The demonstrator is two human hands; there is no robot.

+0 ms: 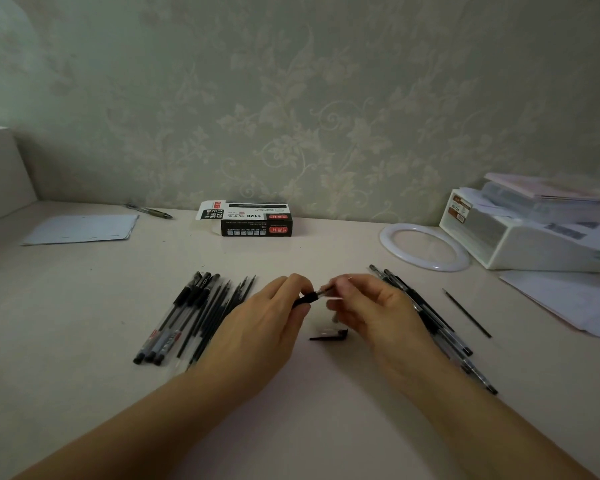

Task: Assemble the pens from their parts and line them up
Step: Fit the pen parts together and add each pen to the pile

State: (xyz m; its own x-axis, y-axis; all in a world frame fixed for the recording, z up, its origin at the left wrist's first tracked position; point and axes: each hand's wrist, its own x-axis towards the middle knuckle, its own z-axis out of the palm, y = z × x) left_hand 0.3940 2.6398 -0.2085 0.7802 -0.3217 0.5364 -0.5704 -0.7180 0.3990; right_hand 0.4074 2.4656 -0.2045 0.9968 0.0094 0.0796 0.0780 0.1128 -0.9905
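Observation:
My left hand (267, 320) grips a pen barrel by its black rubber grip (307, 298). My right hand (371, 306) pinches the pen's tip end (326, 289) right beside it, over the middle of the table. A black pen cap (328, 336) lies on the table just below both hands. To the left lies a pile of pens and black refills (194, 317). To the right, partly hidden by my right hand, lies a row of pens (440, 327). A single black refill (466, 312) lies further right.
A black-and-white pen box (253, 220) stands at the back by the wall. A white ring (425, 245) and a white organiser with papers (527, 233) sit back right. A sheet of paper (80, 228) and a lone pen (151, 211) lie back left.

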